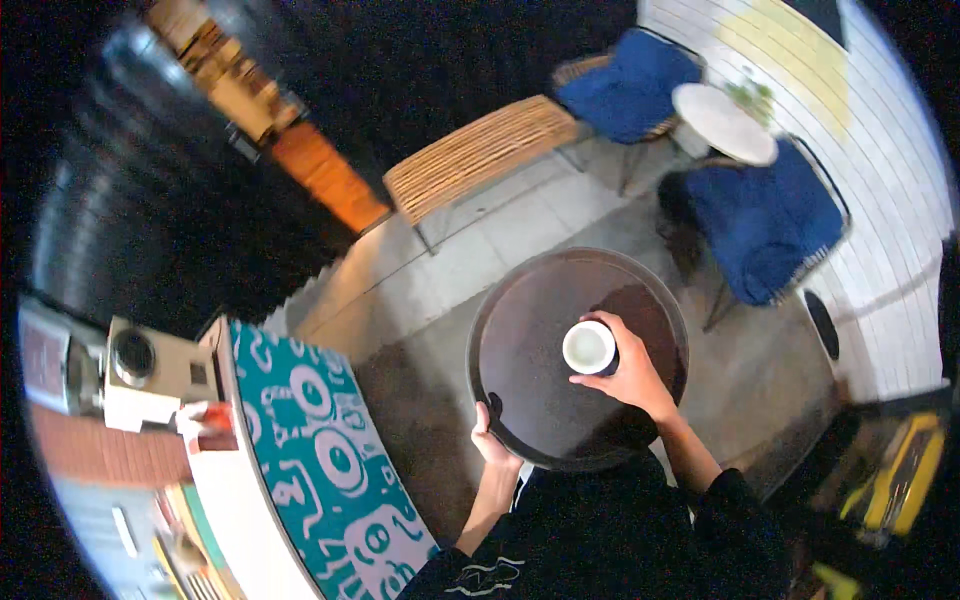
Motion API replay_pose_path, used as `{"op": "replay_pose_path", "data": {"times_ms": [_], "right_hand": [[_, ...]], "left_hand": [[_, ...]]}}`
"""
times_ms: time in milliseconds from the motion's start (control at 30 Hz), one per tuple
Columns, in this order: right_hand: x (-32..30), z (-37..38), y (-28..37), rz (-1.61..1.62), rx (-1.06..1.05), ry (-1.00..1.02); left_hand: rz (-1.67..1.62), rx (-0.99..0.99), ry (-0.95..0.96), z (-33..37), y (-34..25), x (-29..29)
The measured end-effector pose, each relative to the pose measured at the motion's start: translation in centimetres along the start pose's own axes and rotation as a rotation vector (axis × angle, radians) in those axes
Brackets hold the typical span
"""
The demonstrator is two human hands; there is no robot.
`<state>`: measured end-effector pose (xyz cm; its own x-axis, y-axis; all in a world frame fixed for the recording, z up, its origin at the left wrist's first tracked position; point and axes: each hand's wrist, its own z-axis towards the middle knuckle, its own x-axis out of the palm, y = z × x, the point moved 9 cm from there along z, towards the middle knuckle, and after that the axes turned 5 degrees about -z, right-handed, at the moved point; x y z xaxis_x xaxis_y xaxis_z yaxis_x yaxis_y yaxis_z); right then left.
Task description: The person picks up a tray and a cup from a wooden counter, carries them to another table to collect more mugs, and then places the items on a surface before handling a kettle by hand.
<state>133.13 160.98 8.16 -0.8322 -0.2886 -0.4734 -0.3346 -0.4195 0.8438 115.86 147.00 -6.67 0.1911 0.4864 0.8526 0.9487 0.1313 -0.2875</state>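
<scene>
A round dark brown serving tray (530, 330) is held level in front of my body. My left hand (492, 443) grips its near left rim, thumb on top and the other fingers hidden beneath. Over the right part of the tray, my right hand (628, 368) is wrapped round a cup (589, 348) with a white rim and a dark outer side. The cup stands upright with something pale inside. Whether its base touches the tray cannot be made out.
To the left runs a counter with a teal and white patterned front (320, 460), carrying a beige machine (160, 375). Ahead are a slatted wooden bench (480, 155), two blue-covered chairs (765, 225) and a small round white table (722, 122) with a plant. A white plank wall (880, 170) stands right.
</scene>
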Motion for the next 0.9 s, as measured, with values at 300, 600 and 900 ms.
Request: {"op": "replay_pose_path", "data": {"times_ms": [300, 600, 900], "right_hand": [[9.7, 18.1, 2.3, -0.131, -0.285, -0.022], [33.5, 38.1, -6.1, 0.086, 0.276, 0.447], [53.7, 52.6, 2.1, 0.128, 0.364, 0.583]], "left_hand": [[-0.206, 0.396, -0.162, 4.7, -17.4, -3.9], [-0.324, 0.618, -0.255, 13.1, -34.0, -4.6], [-0.265, 0.634, -0.710, 18.9, -53.0, -6.6]]}}
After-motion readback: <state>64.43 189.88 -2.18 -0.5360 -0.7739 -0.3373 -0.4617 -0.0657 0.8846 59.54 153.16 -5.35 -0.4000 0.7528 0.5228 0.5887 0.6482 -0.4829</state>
